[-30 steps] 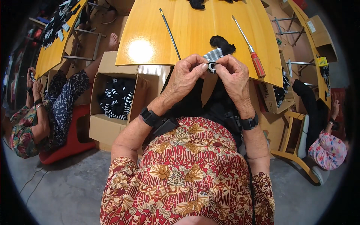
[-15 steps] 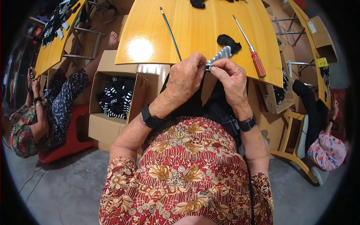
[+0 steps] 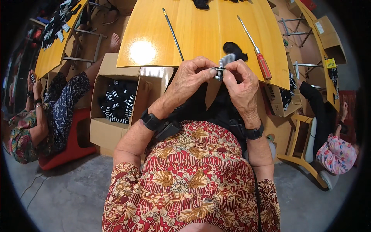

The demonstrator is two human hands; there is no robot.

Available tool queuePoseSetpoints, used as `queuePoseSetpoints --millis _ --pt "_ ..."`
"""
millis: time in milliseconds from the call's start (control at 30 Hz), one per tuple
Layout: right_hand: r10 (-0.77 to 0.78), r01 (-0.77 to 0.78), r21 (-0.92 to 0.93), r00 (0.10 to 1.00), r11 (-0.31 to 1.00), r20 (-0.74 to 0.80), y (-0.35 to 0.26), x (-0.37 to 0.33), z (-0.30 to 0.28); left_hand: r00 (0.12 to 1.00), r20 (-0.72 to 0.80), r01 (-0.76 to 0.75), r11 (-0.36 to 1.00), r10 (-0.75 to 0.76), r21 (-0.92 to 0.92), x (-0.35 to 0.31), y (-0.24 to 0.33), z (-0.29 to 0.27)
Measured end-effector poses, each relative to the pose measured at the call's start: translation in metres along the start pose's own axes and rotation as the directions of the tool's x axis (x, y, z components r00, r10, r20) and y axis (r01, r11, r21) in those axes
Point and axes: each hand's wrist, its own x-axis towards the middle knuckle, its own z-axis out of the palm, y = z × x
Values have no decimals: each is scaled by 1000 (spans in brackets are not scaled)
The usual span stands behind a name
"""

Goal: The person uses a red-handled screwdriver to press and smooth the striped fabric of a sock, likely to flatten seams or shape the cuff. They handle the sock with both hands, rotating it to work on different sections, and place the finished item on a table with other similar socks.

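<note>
Both hands are near the center of the frame, just above the middle. The left hand (image 3: 189, 79) has thumb and forefinger pinched on the dark edge of a small striped cloth (image 3: 227, 59); the right hand (image 3: 244, 80) pinches the same edge from the other side, its thumb and forefinger close to the left thumb. The cloth stands up between the fingertips in grey and white, with a black-and-white bit hanging below them. A black cloth (image 3: 235, 51) lies just behind it on the table (image 3: 197, 33); whether the two are joined, I cannot tell.

Right of the hands, a screwdriver (image 3: 264, 66) with a red handle slants across the table, handle toward the lower right. Left of center, a thin dark rod (image 3: 172, 34) with a yellow band runs down to behind the left hand. More black cloth (image 3: 201, 4) sits at the top edge of the frame. Left of center, an open box (image 3: 109, 131) holds black-and-white striped pieces (image 3: 120, 110). Seated people are at the far left and far right.
</note>
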Motion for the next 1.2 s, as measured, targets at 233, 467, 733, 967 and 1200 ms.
queuePoseSetpoints --millis 233,467,733,967,1200 --pt "137 -136 151 991 979 4 20 2 5 974 184 215 816 -135 -537 -2 -9 6" --pt "290 -287 583 953 760 91 25 -4 4 968 -57 204 895 -245 -396 -4 -13 9" --pt "335 -400 698 912 594 238 21 -5 8 964 -211 46 884 -162 -466 1 -9 17" --pt "333 -328 586 937 741 104 23 -4 13 994 -18 66 724 -107 -686 0 -9 17" --pt "315 -446 737 893 509 322 26 -4 7 990 65 134 686 -125 -716 -1 -9 13"
